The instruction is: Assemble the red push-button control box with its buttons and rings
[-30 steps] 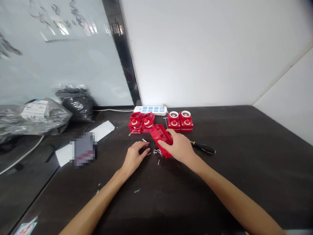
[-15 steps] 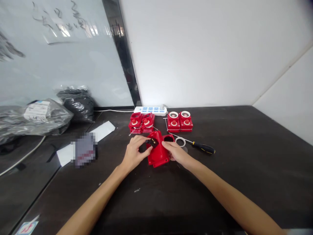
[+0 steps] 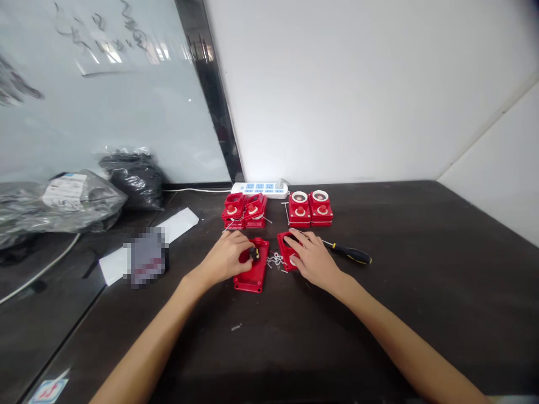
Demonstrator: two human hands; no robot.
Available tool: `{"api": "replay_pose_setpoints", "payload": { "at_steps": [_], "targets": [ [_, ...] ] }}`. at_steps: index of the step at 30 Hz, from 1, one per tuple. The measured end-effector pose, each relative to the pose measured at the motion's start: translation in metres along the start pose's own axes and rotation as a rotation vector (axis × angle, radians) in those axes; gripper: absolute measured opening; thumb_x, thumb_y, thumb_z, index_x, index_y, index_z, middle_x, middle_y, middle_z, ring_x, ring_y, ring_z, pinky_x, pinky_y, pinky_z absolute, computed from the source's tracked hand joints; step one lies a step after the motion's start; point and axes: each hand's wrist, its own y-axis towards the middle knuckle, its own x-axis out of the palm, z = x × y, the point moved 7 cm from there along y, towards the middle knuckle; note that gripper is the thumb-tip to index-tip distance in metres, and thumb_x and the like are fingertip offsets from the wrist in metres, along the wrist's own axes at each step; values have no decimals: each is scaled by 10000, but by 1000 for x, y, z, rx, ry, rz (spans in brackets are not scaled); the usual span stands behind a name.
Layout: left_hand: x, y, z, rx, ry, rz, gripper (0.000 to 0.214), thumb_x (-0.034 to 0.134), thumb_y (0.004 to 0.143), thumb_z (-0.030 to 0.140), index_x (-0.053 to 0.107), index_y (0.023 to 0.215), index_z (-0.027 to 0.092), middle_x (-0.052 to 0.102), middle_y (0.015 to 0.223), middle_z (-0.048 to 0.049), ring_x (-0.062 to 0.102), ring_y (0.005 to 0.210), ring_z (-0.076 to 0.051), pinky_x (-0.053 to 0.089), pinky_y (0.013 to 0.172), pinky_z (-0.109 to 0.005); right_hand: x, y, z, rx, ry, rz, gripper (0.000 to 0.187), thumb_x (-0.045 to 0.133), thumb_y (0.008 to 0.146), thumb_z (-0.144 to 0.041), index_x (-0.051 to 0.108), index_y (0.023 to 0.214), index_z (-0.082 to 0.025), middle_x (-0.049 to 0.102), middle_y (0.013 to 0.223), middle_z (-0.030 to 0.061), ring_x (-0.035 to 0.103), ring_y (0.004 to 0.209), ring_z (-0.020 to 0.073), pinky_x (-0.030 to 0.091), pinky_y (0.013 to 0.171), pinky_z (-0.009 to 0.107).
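A red plastic switch box lies opened in two halves on the dark table. My left hand is shut on the half with the flanged base, its fingertips at a small black fitting inside. My right hand grips the other red half, covering most of it. Between the halves lies a small pile of metal screws. A black-and-yellow screwdriver rests just beyond my right hand, its shaft running under the fingers.
Several assembled red button boxes stand in a row behind my hands, by a white power strip. Plastic-wrapped black bags and white paper lie left, beside a glass whiteboard.
The red box has come apart into two halves, now separated left and right. The screws are visible between them, and the white ring by the screwdriver is no longer visible.
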Motion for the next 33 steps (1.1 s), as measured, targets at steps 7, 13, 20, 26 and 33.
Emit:
{"api": "replay_pose_setpoints", "payload": {
  "at_steps": [7,13,20,26,33],
  "targets": [
    [13,15,12,-21,70,47,223,592,817,260,694,994,170,709,929,-74,592,924,-264,398,820,-397,10,4,17,75,20,-48,218,529,957,-291,702,1042,-189,727,997,90,515,974,270,396,879,425],
    [8,14,9,-37,69,97,238,596,822,273,686,1012,163,713,965,-78,588,940,-266,389,838,-406,7,1,23,95,118,0,170,560,940,-237,713,906,-172,730,891,67,517,875,239,415,851,365],
    [6,4,-3,-64,77,83,229,622,806,283,690,995,173,714,962,-69,587,949,-266,381,819,-400,-2,6,18,79,218,78,128,599,921,-213,708,866,-176,732,864,59,538,849,237,436,817,366],
    [18,6,12,-94,42,152,228,611,865,308,688,1023,163,705,980,-80,580,942,-256,390,804,-396,-23,5,20,77,365,189,118,600,918,-213,697,850,-204,719,847,45,556,838,224,470,790,363],
    [25,3,10,-97,-28,243,277,584,931,352,659,1120,165,712,1005,-78,600,925,-244,408,784,-387,-50,3,11,40,474,323,77,609,913,-216,682,890,-211,715,857,45,589,846,215,487,796,369]
  ]
}}
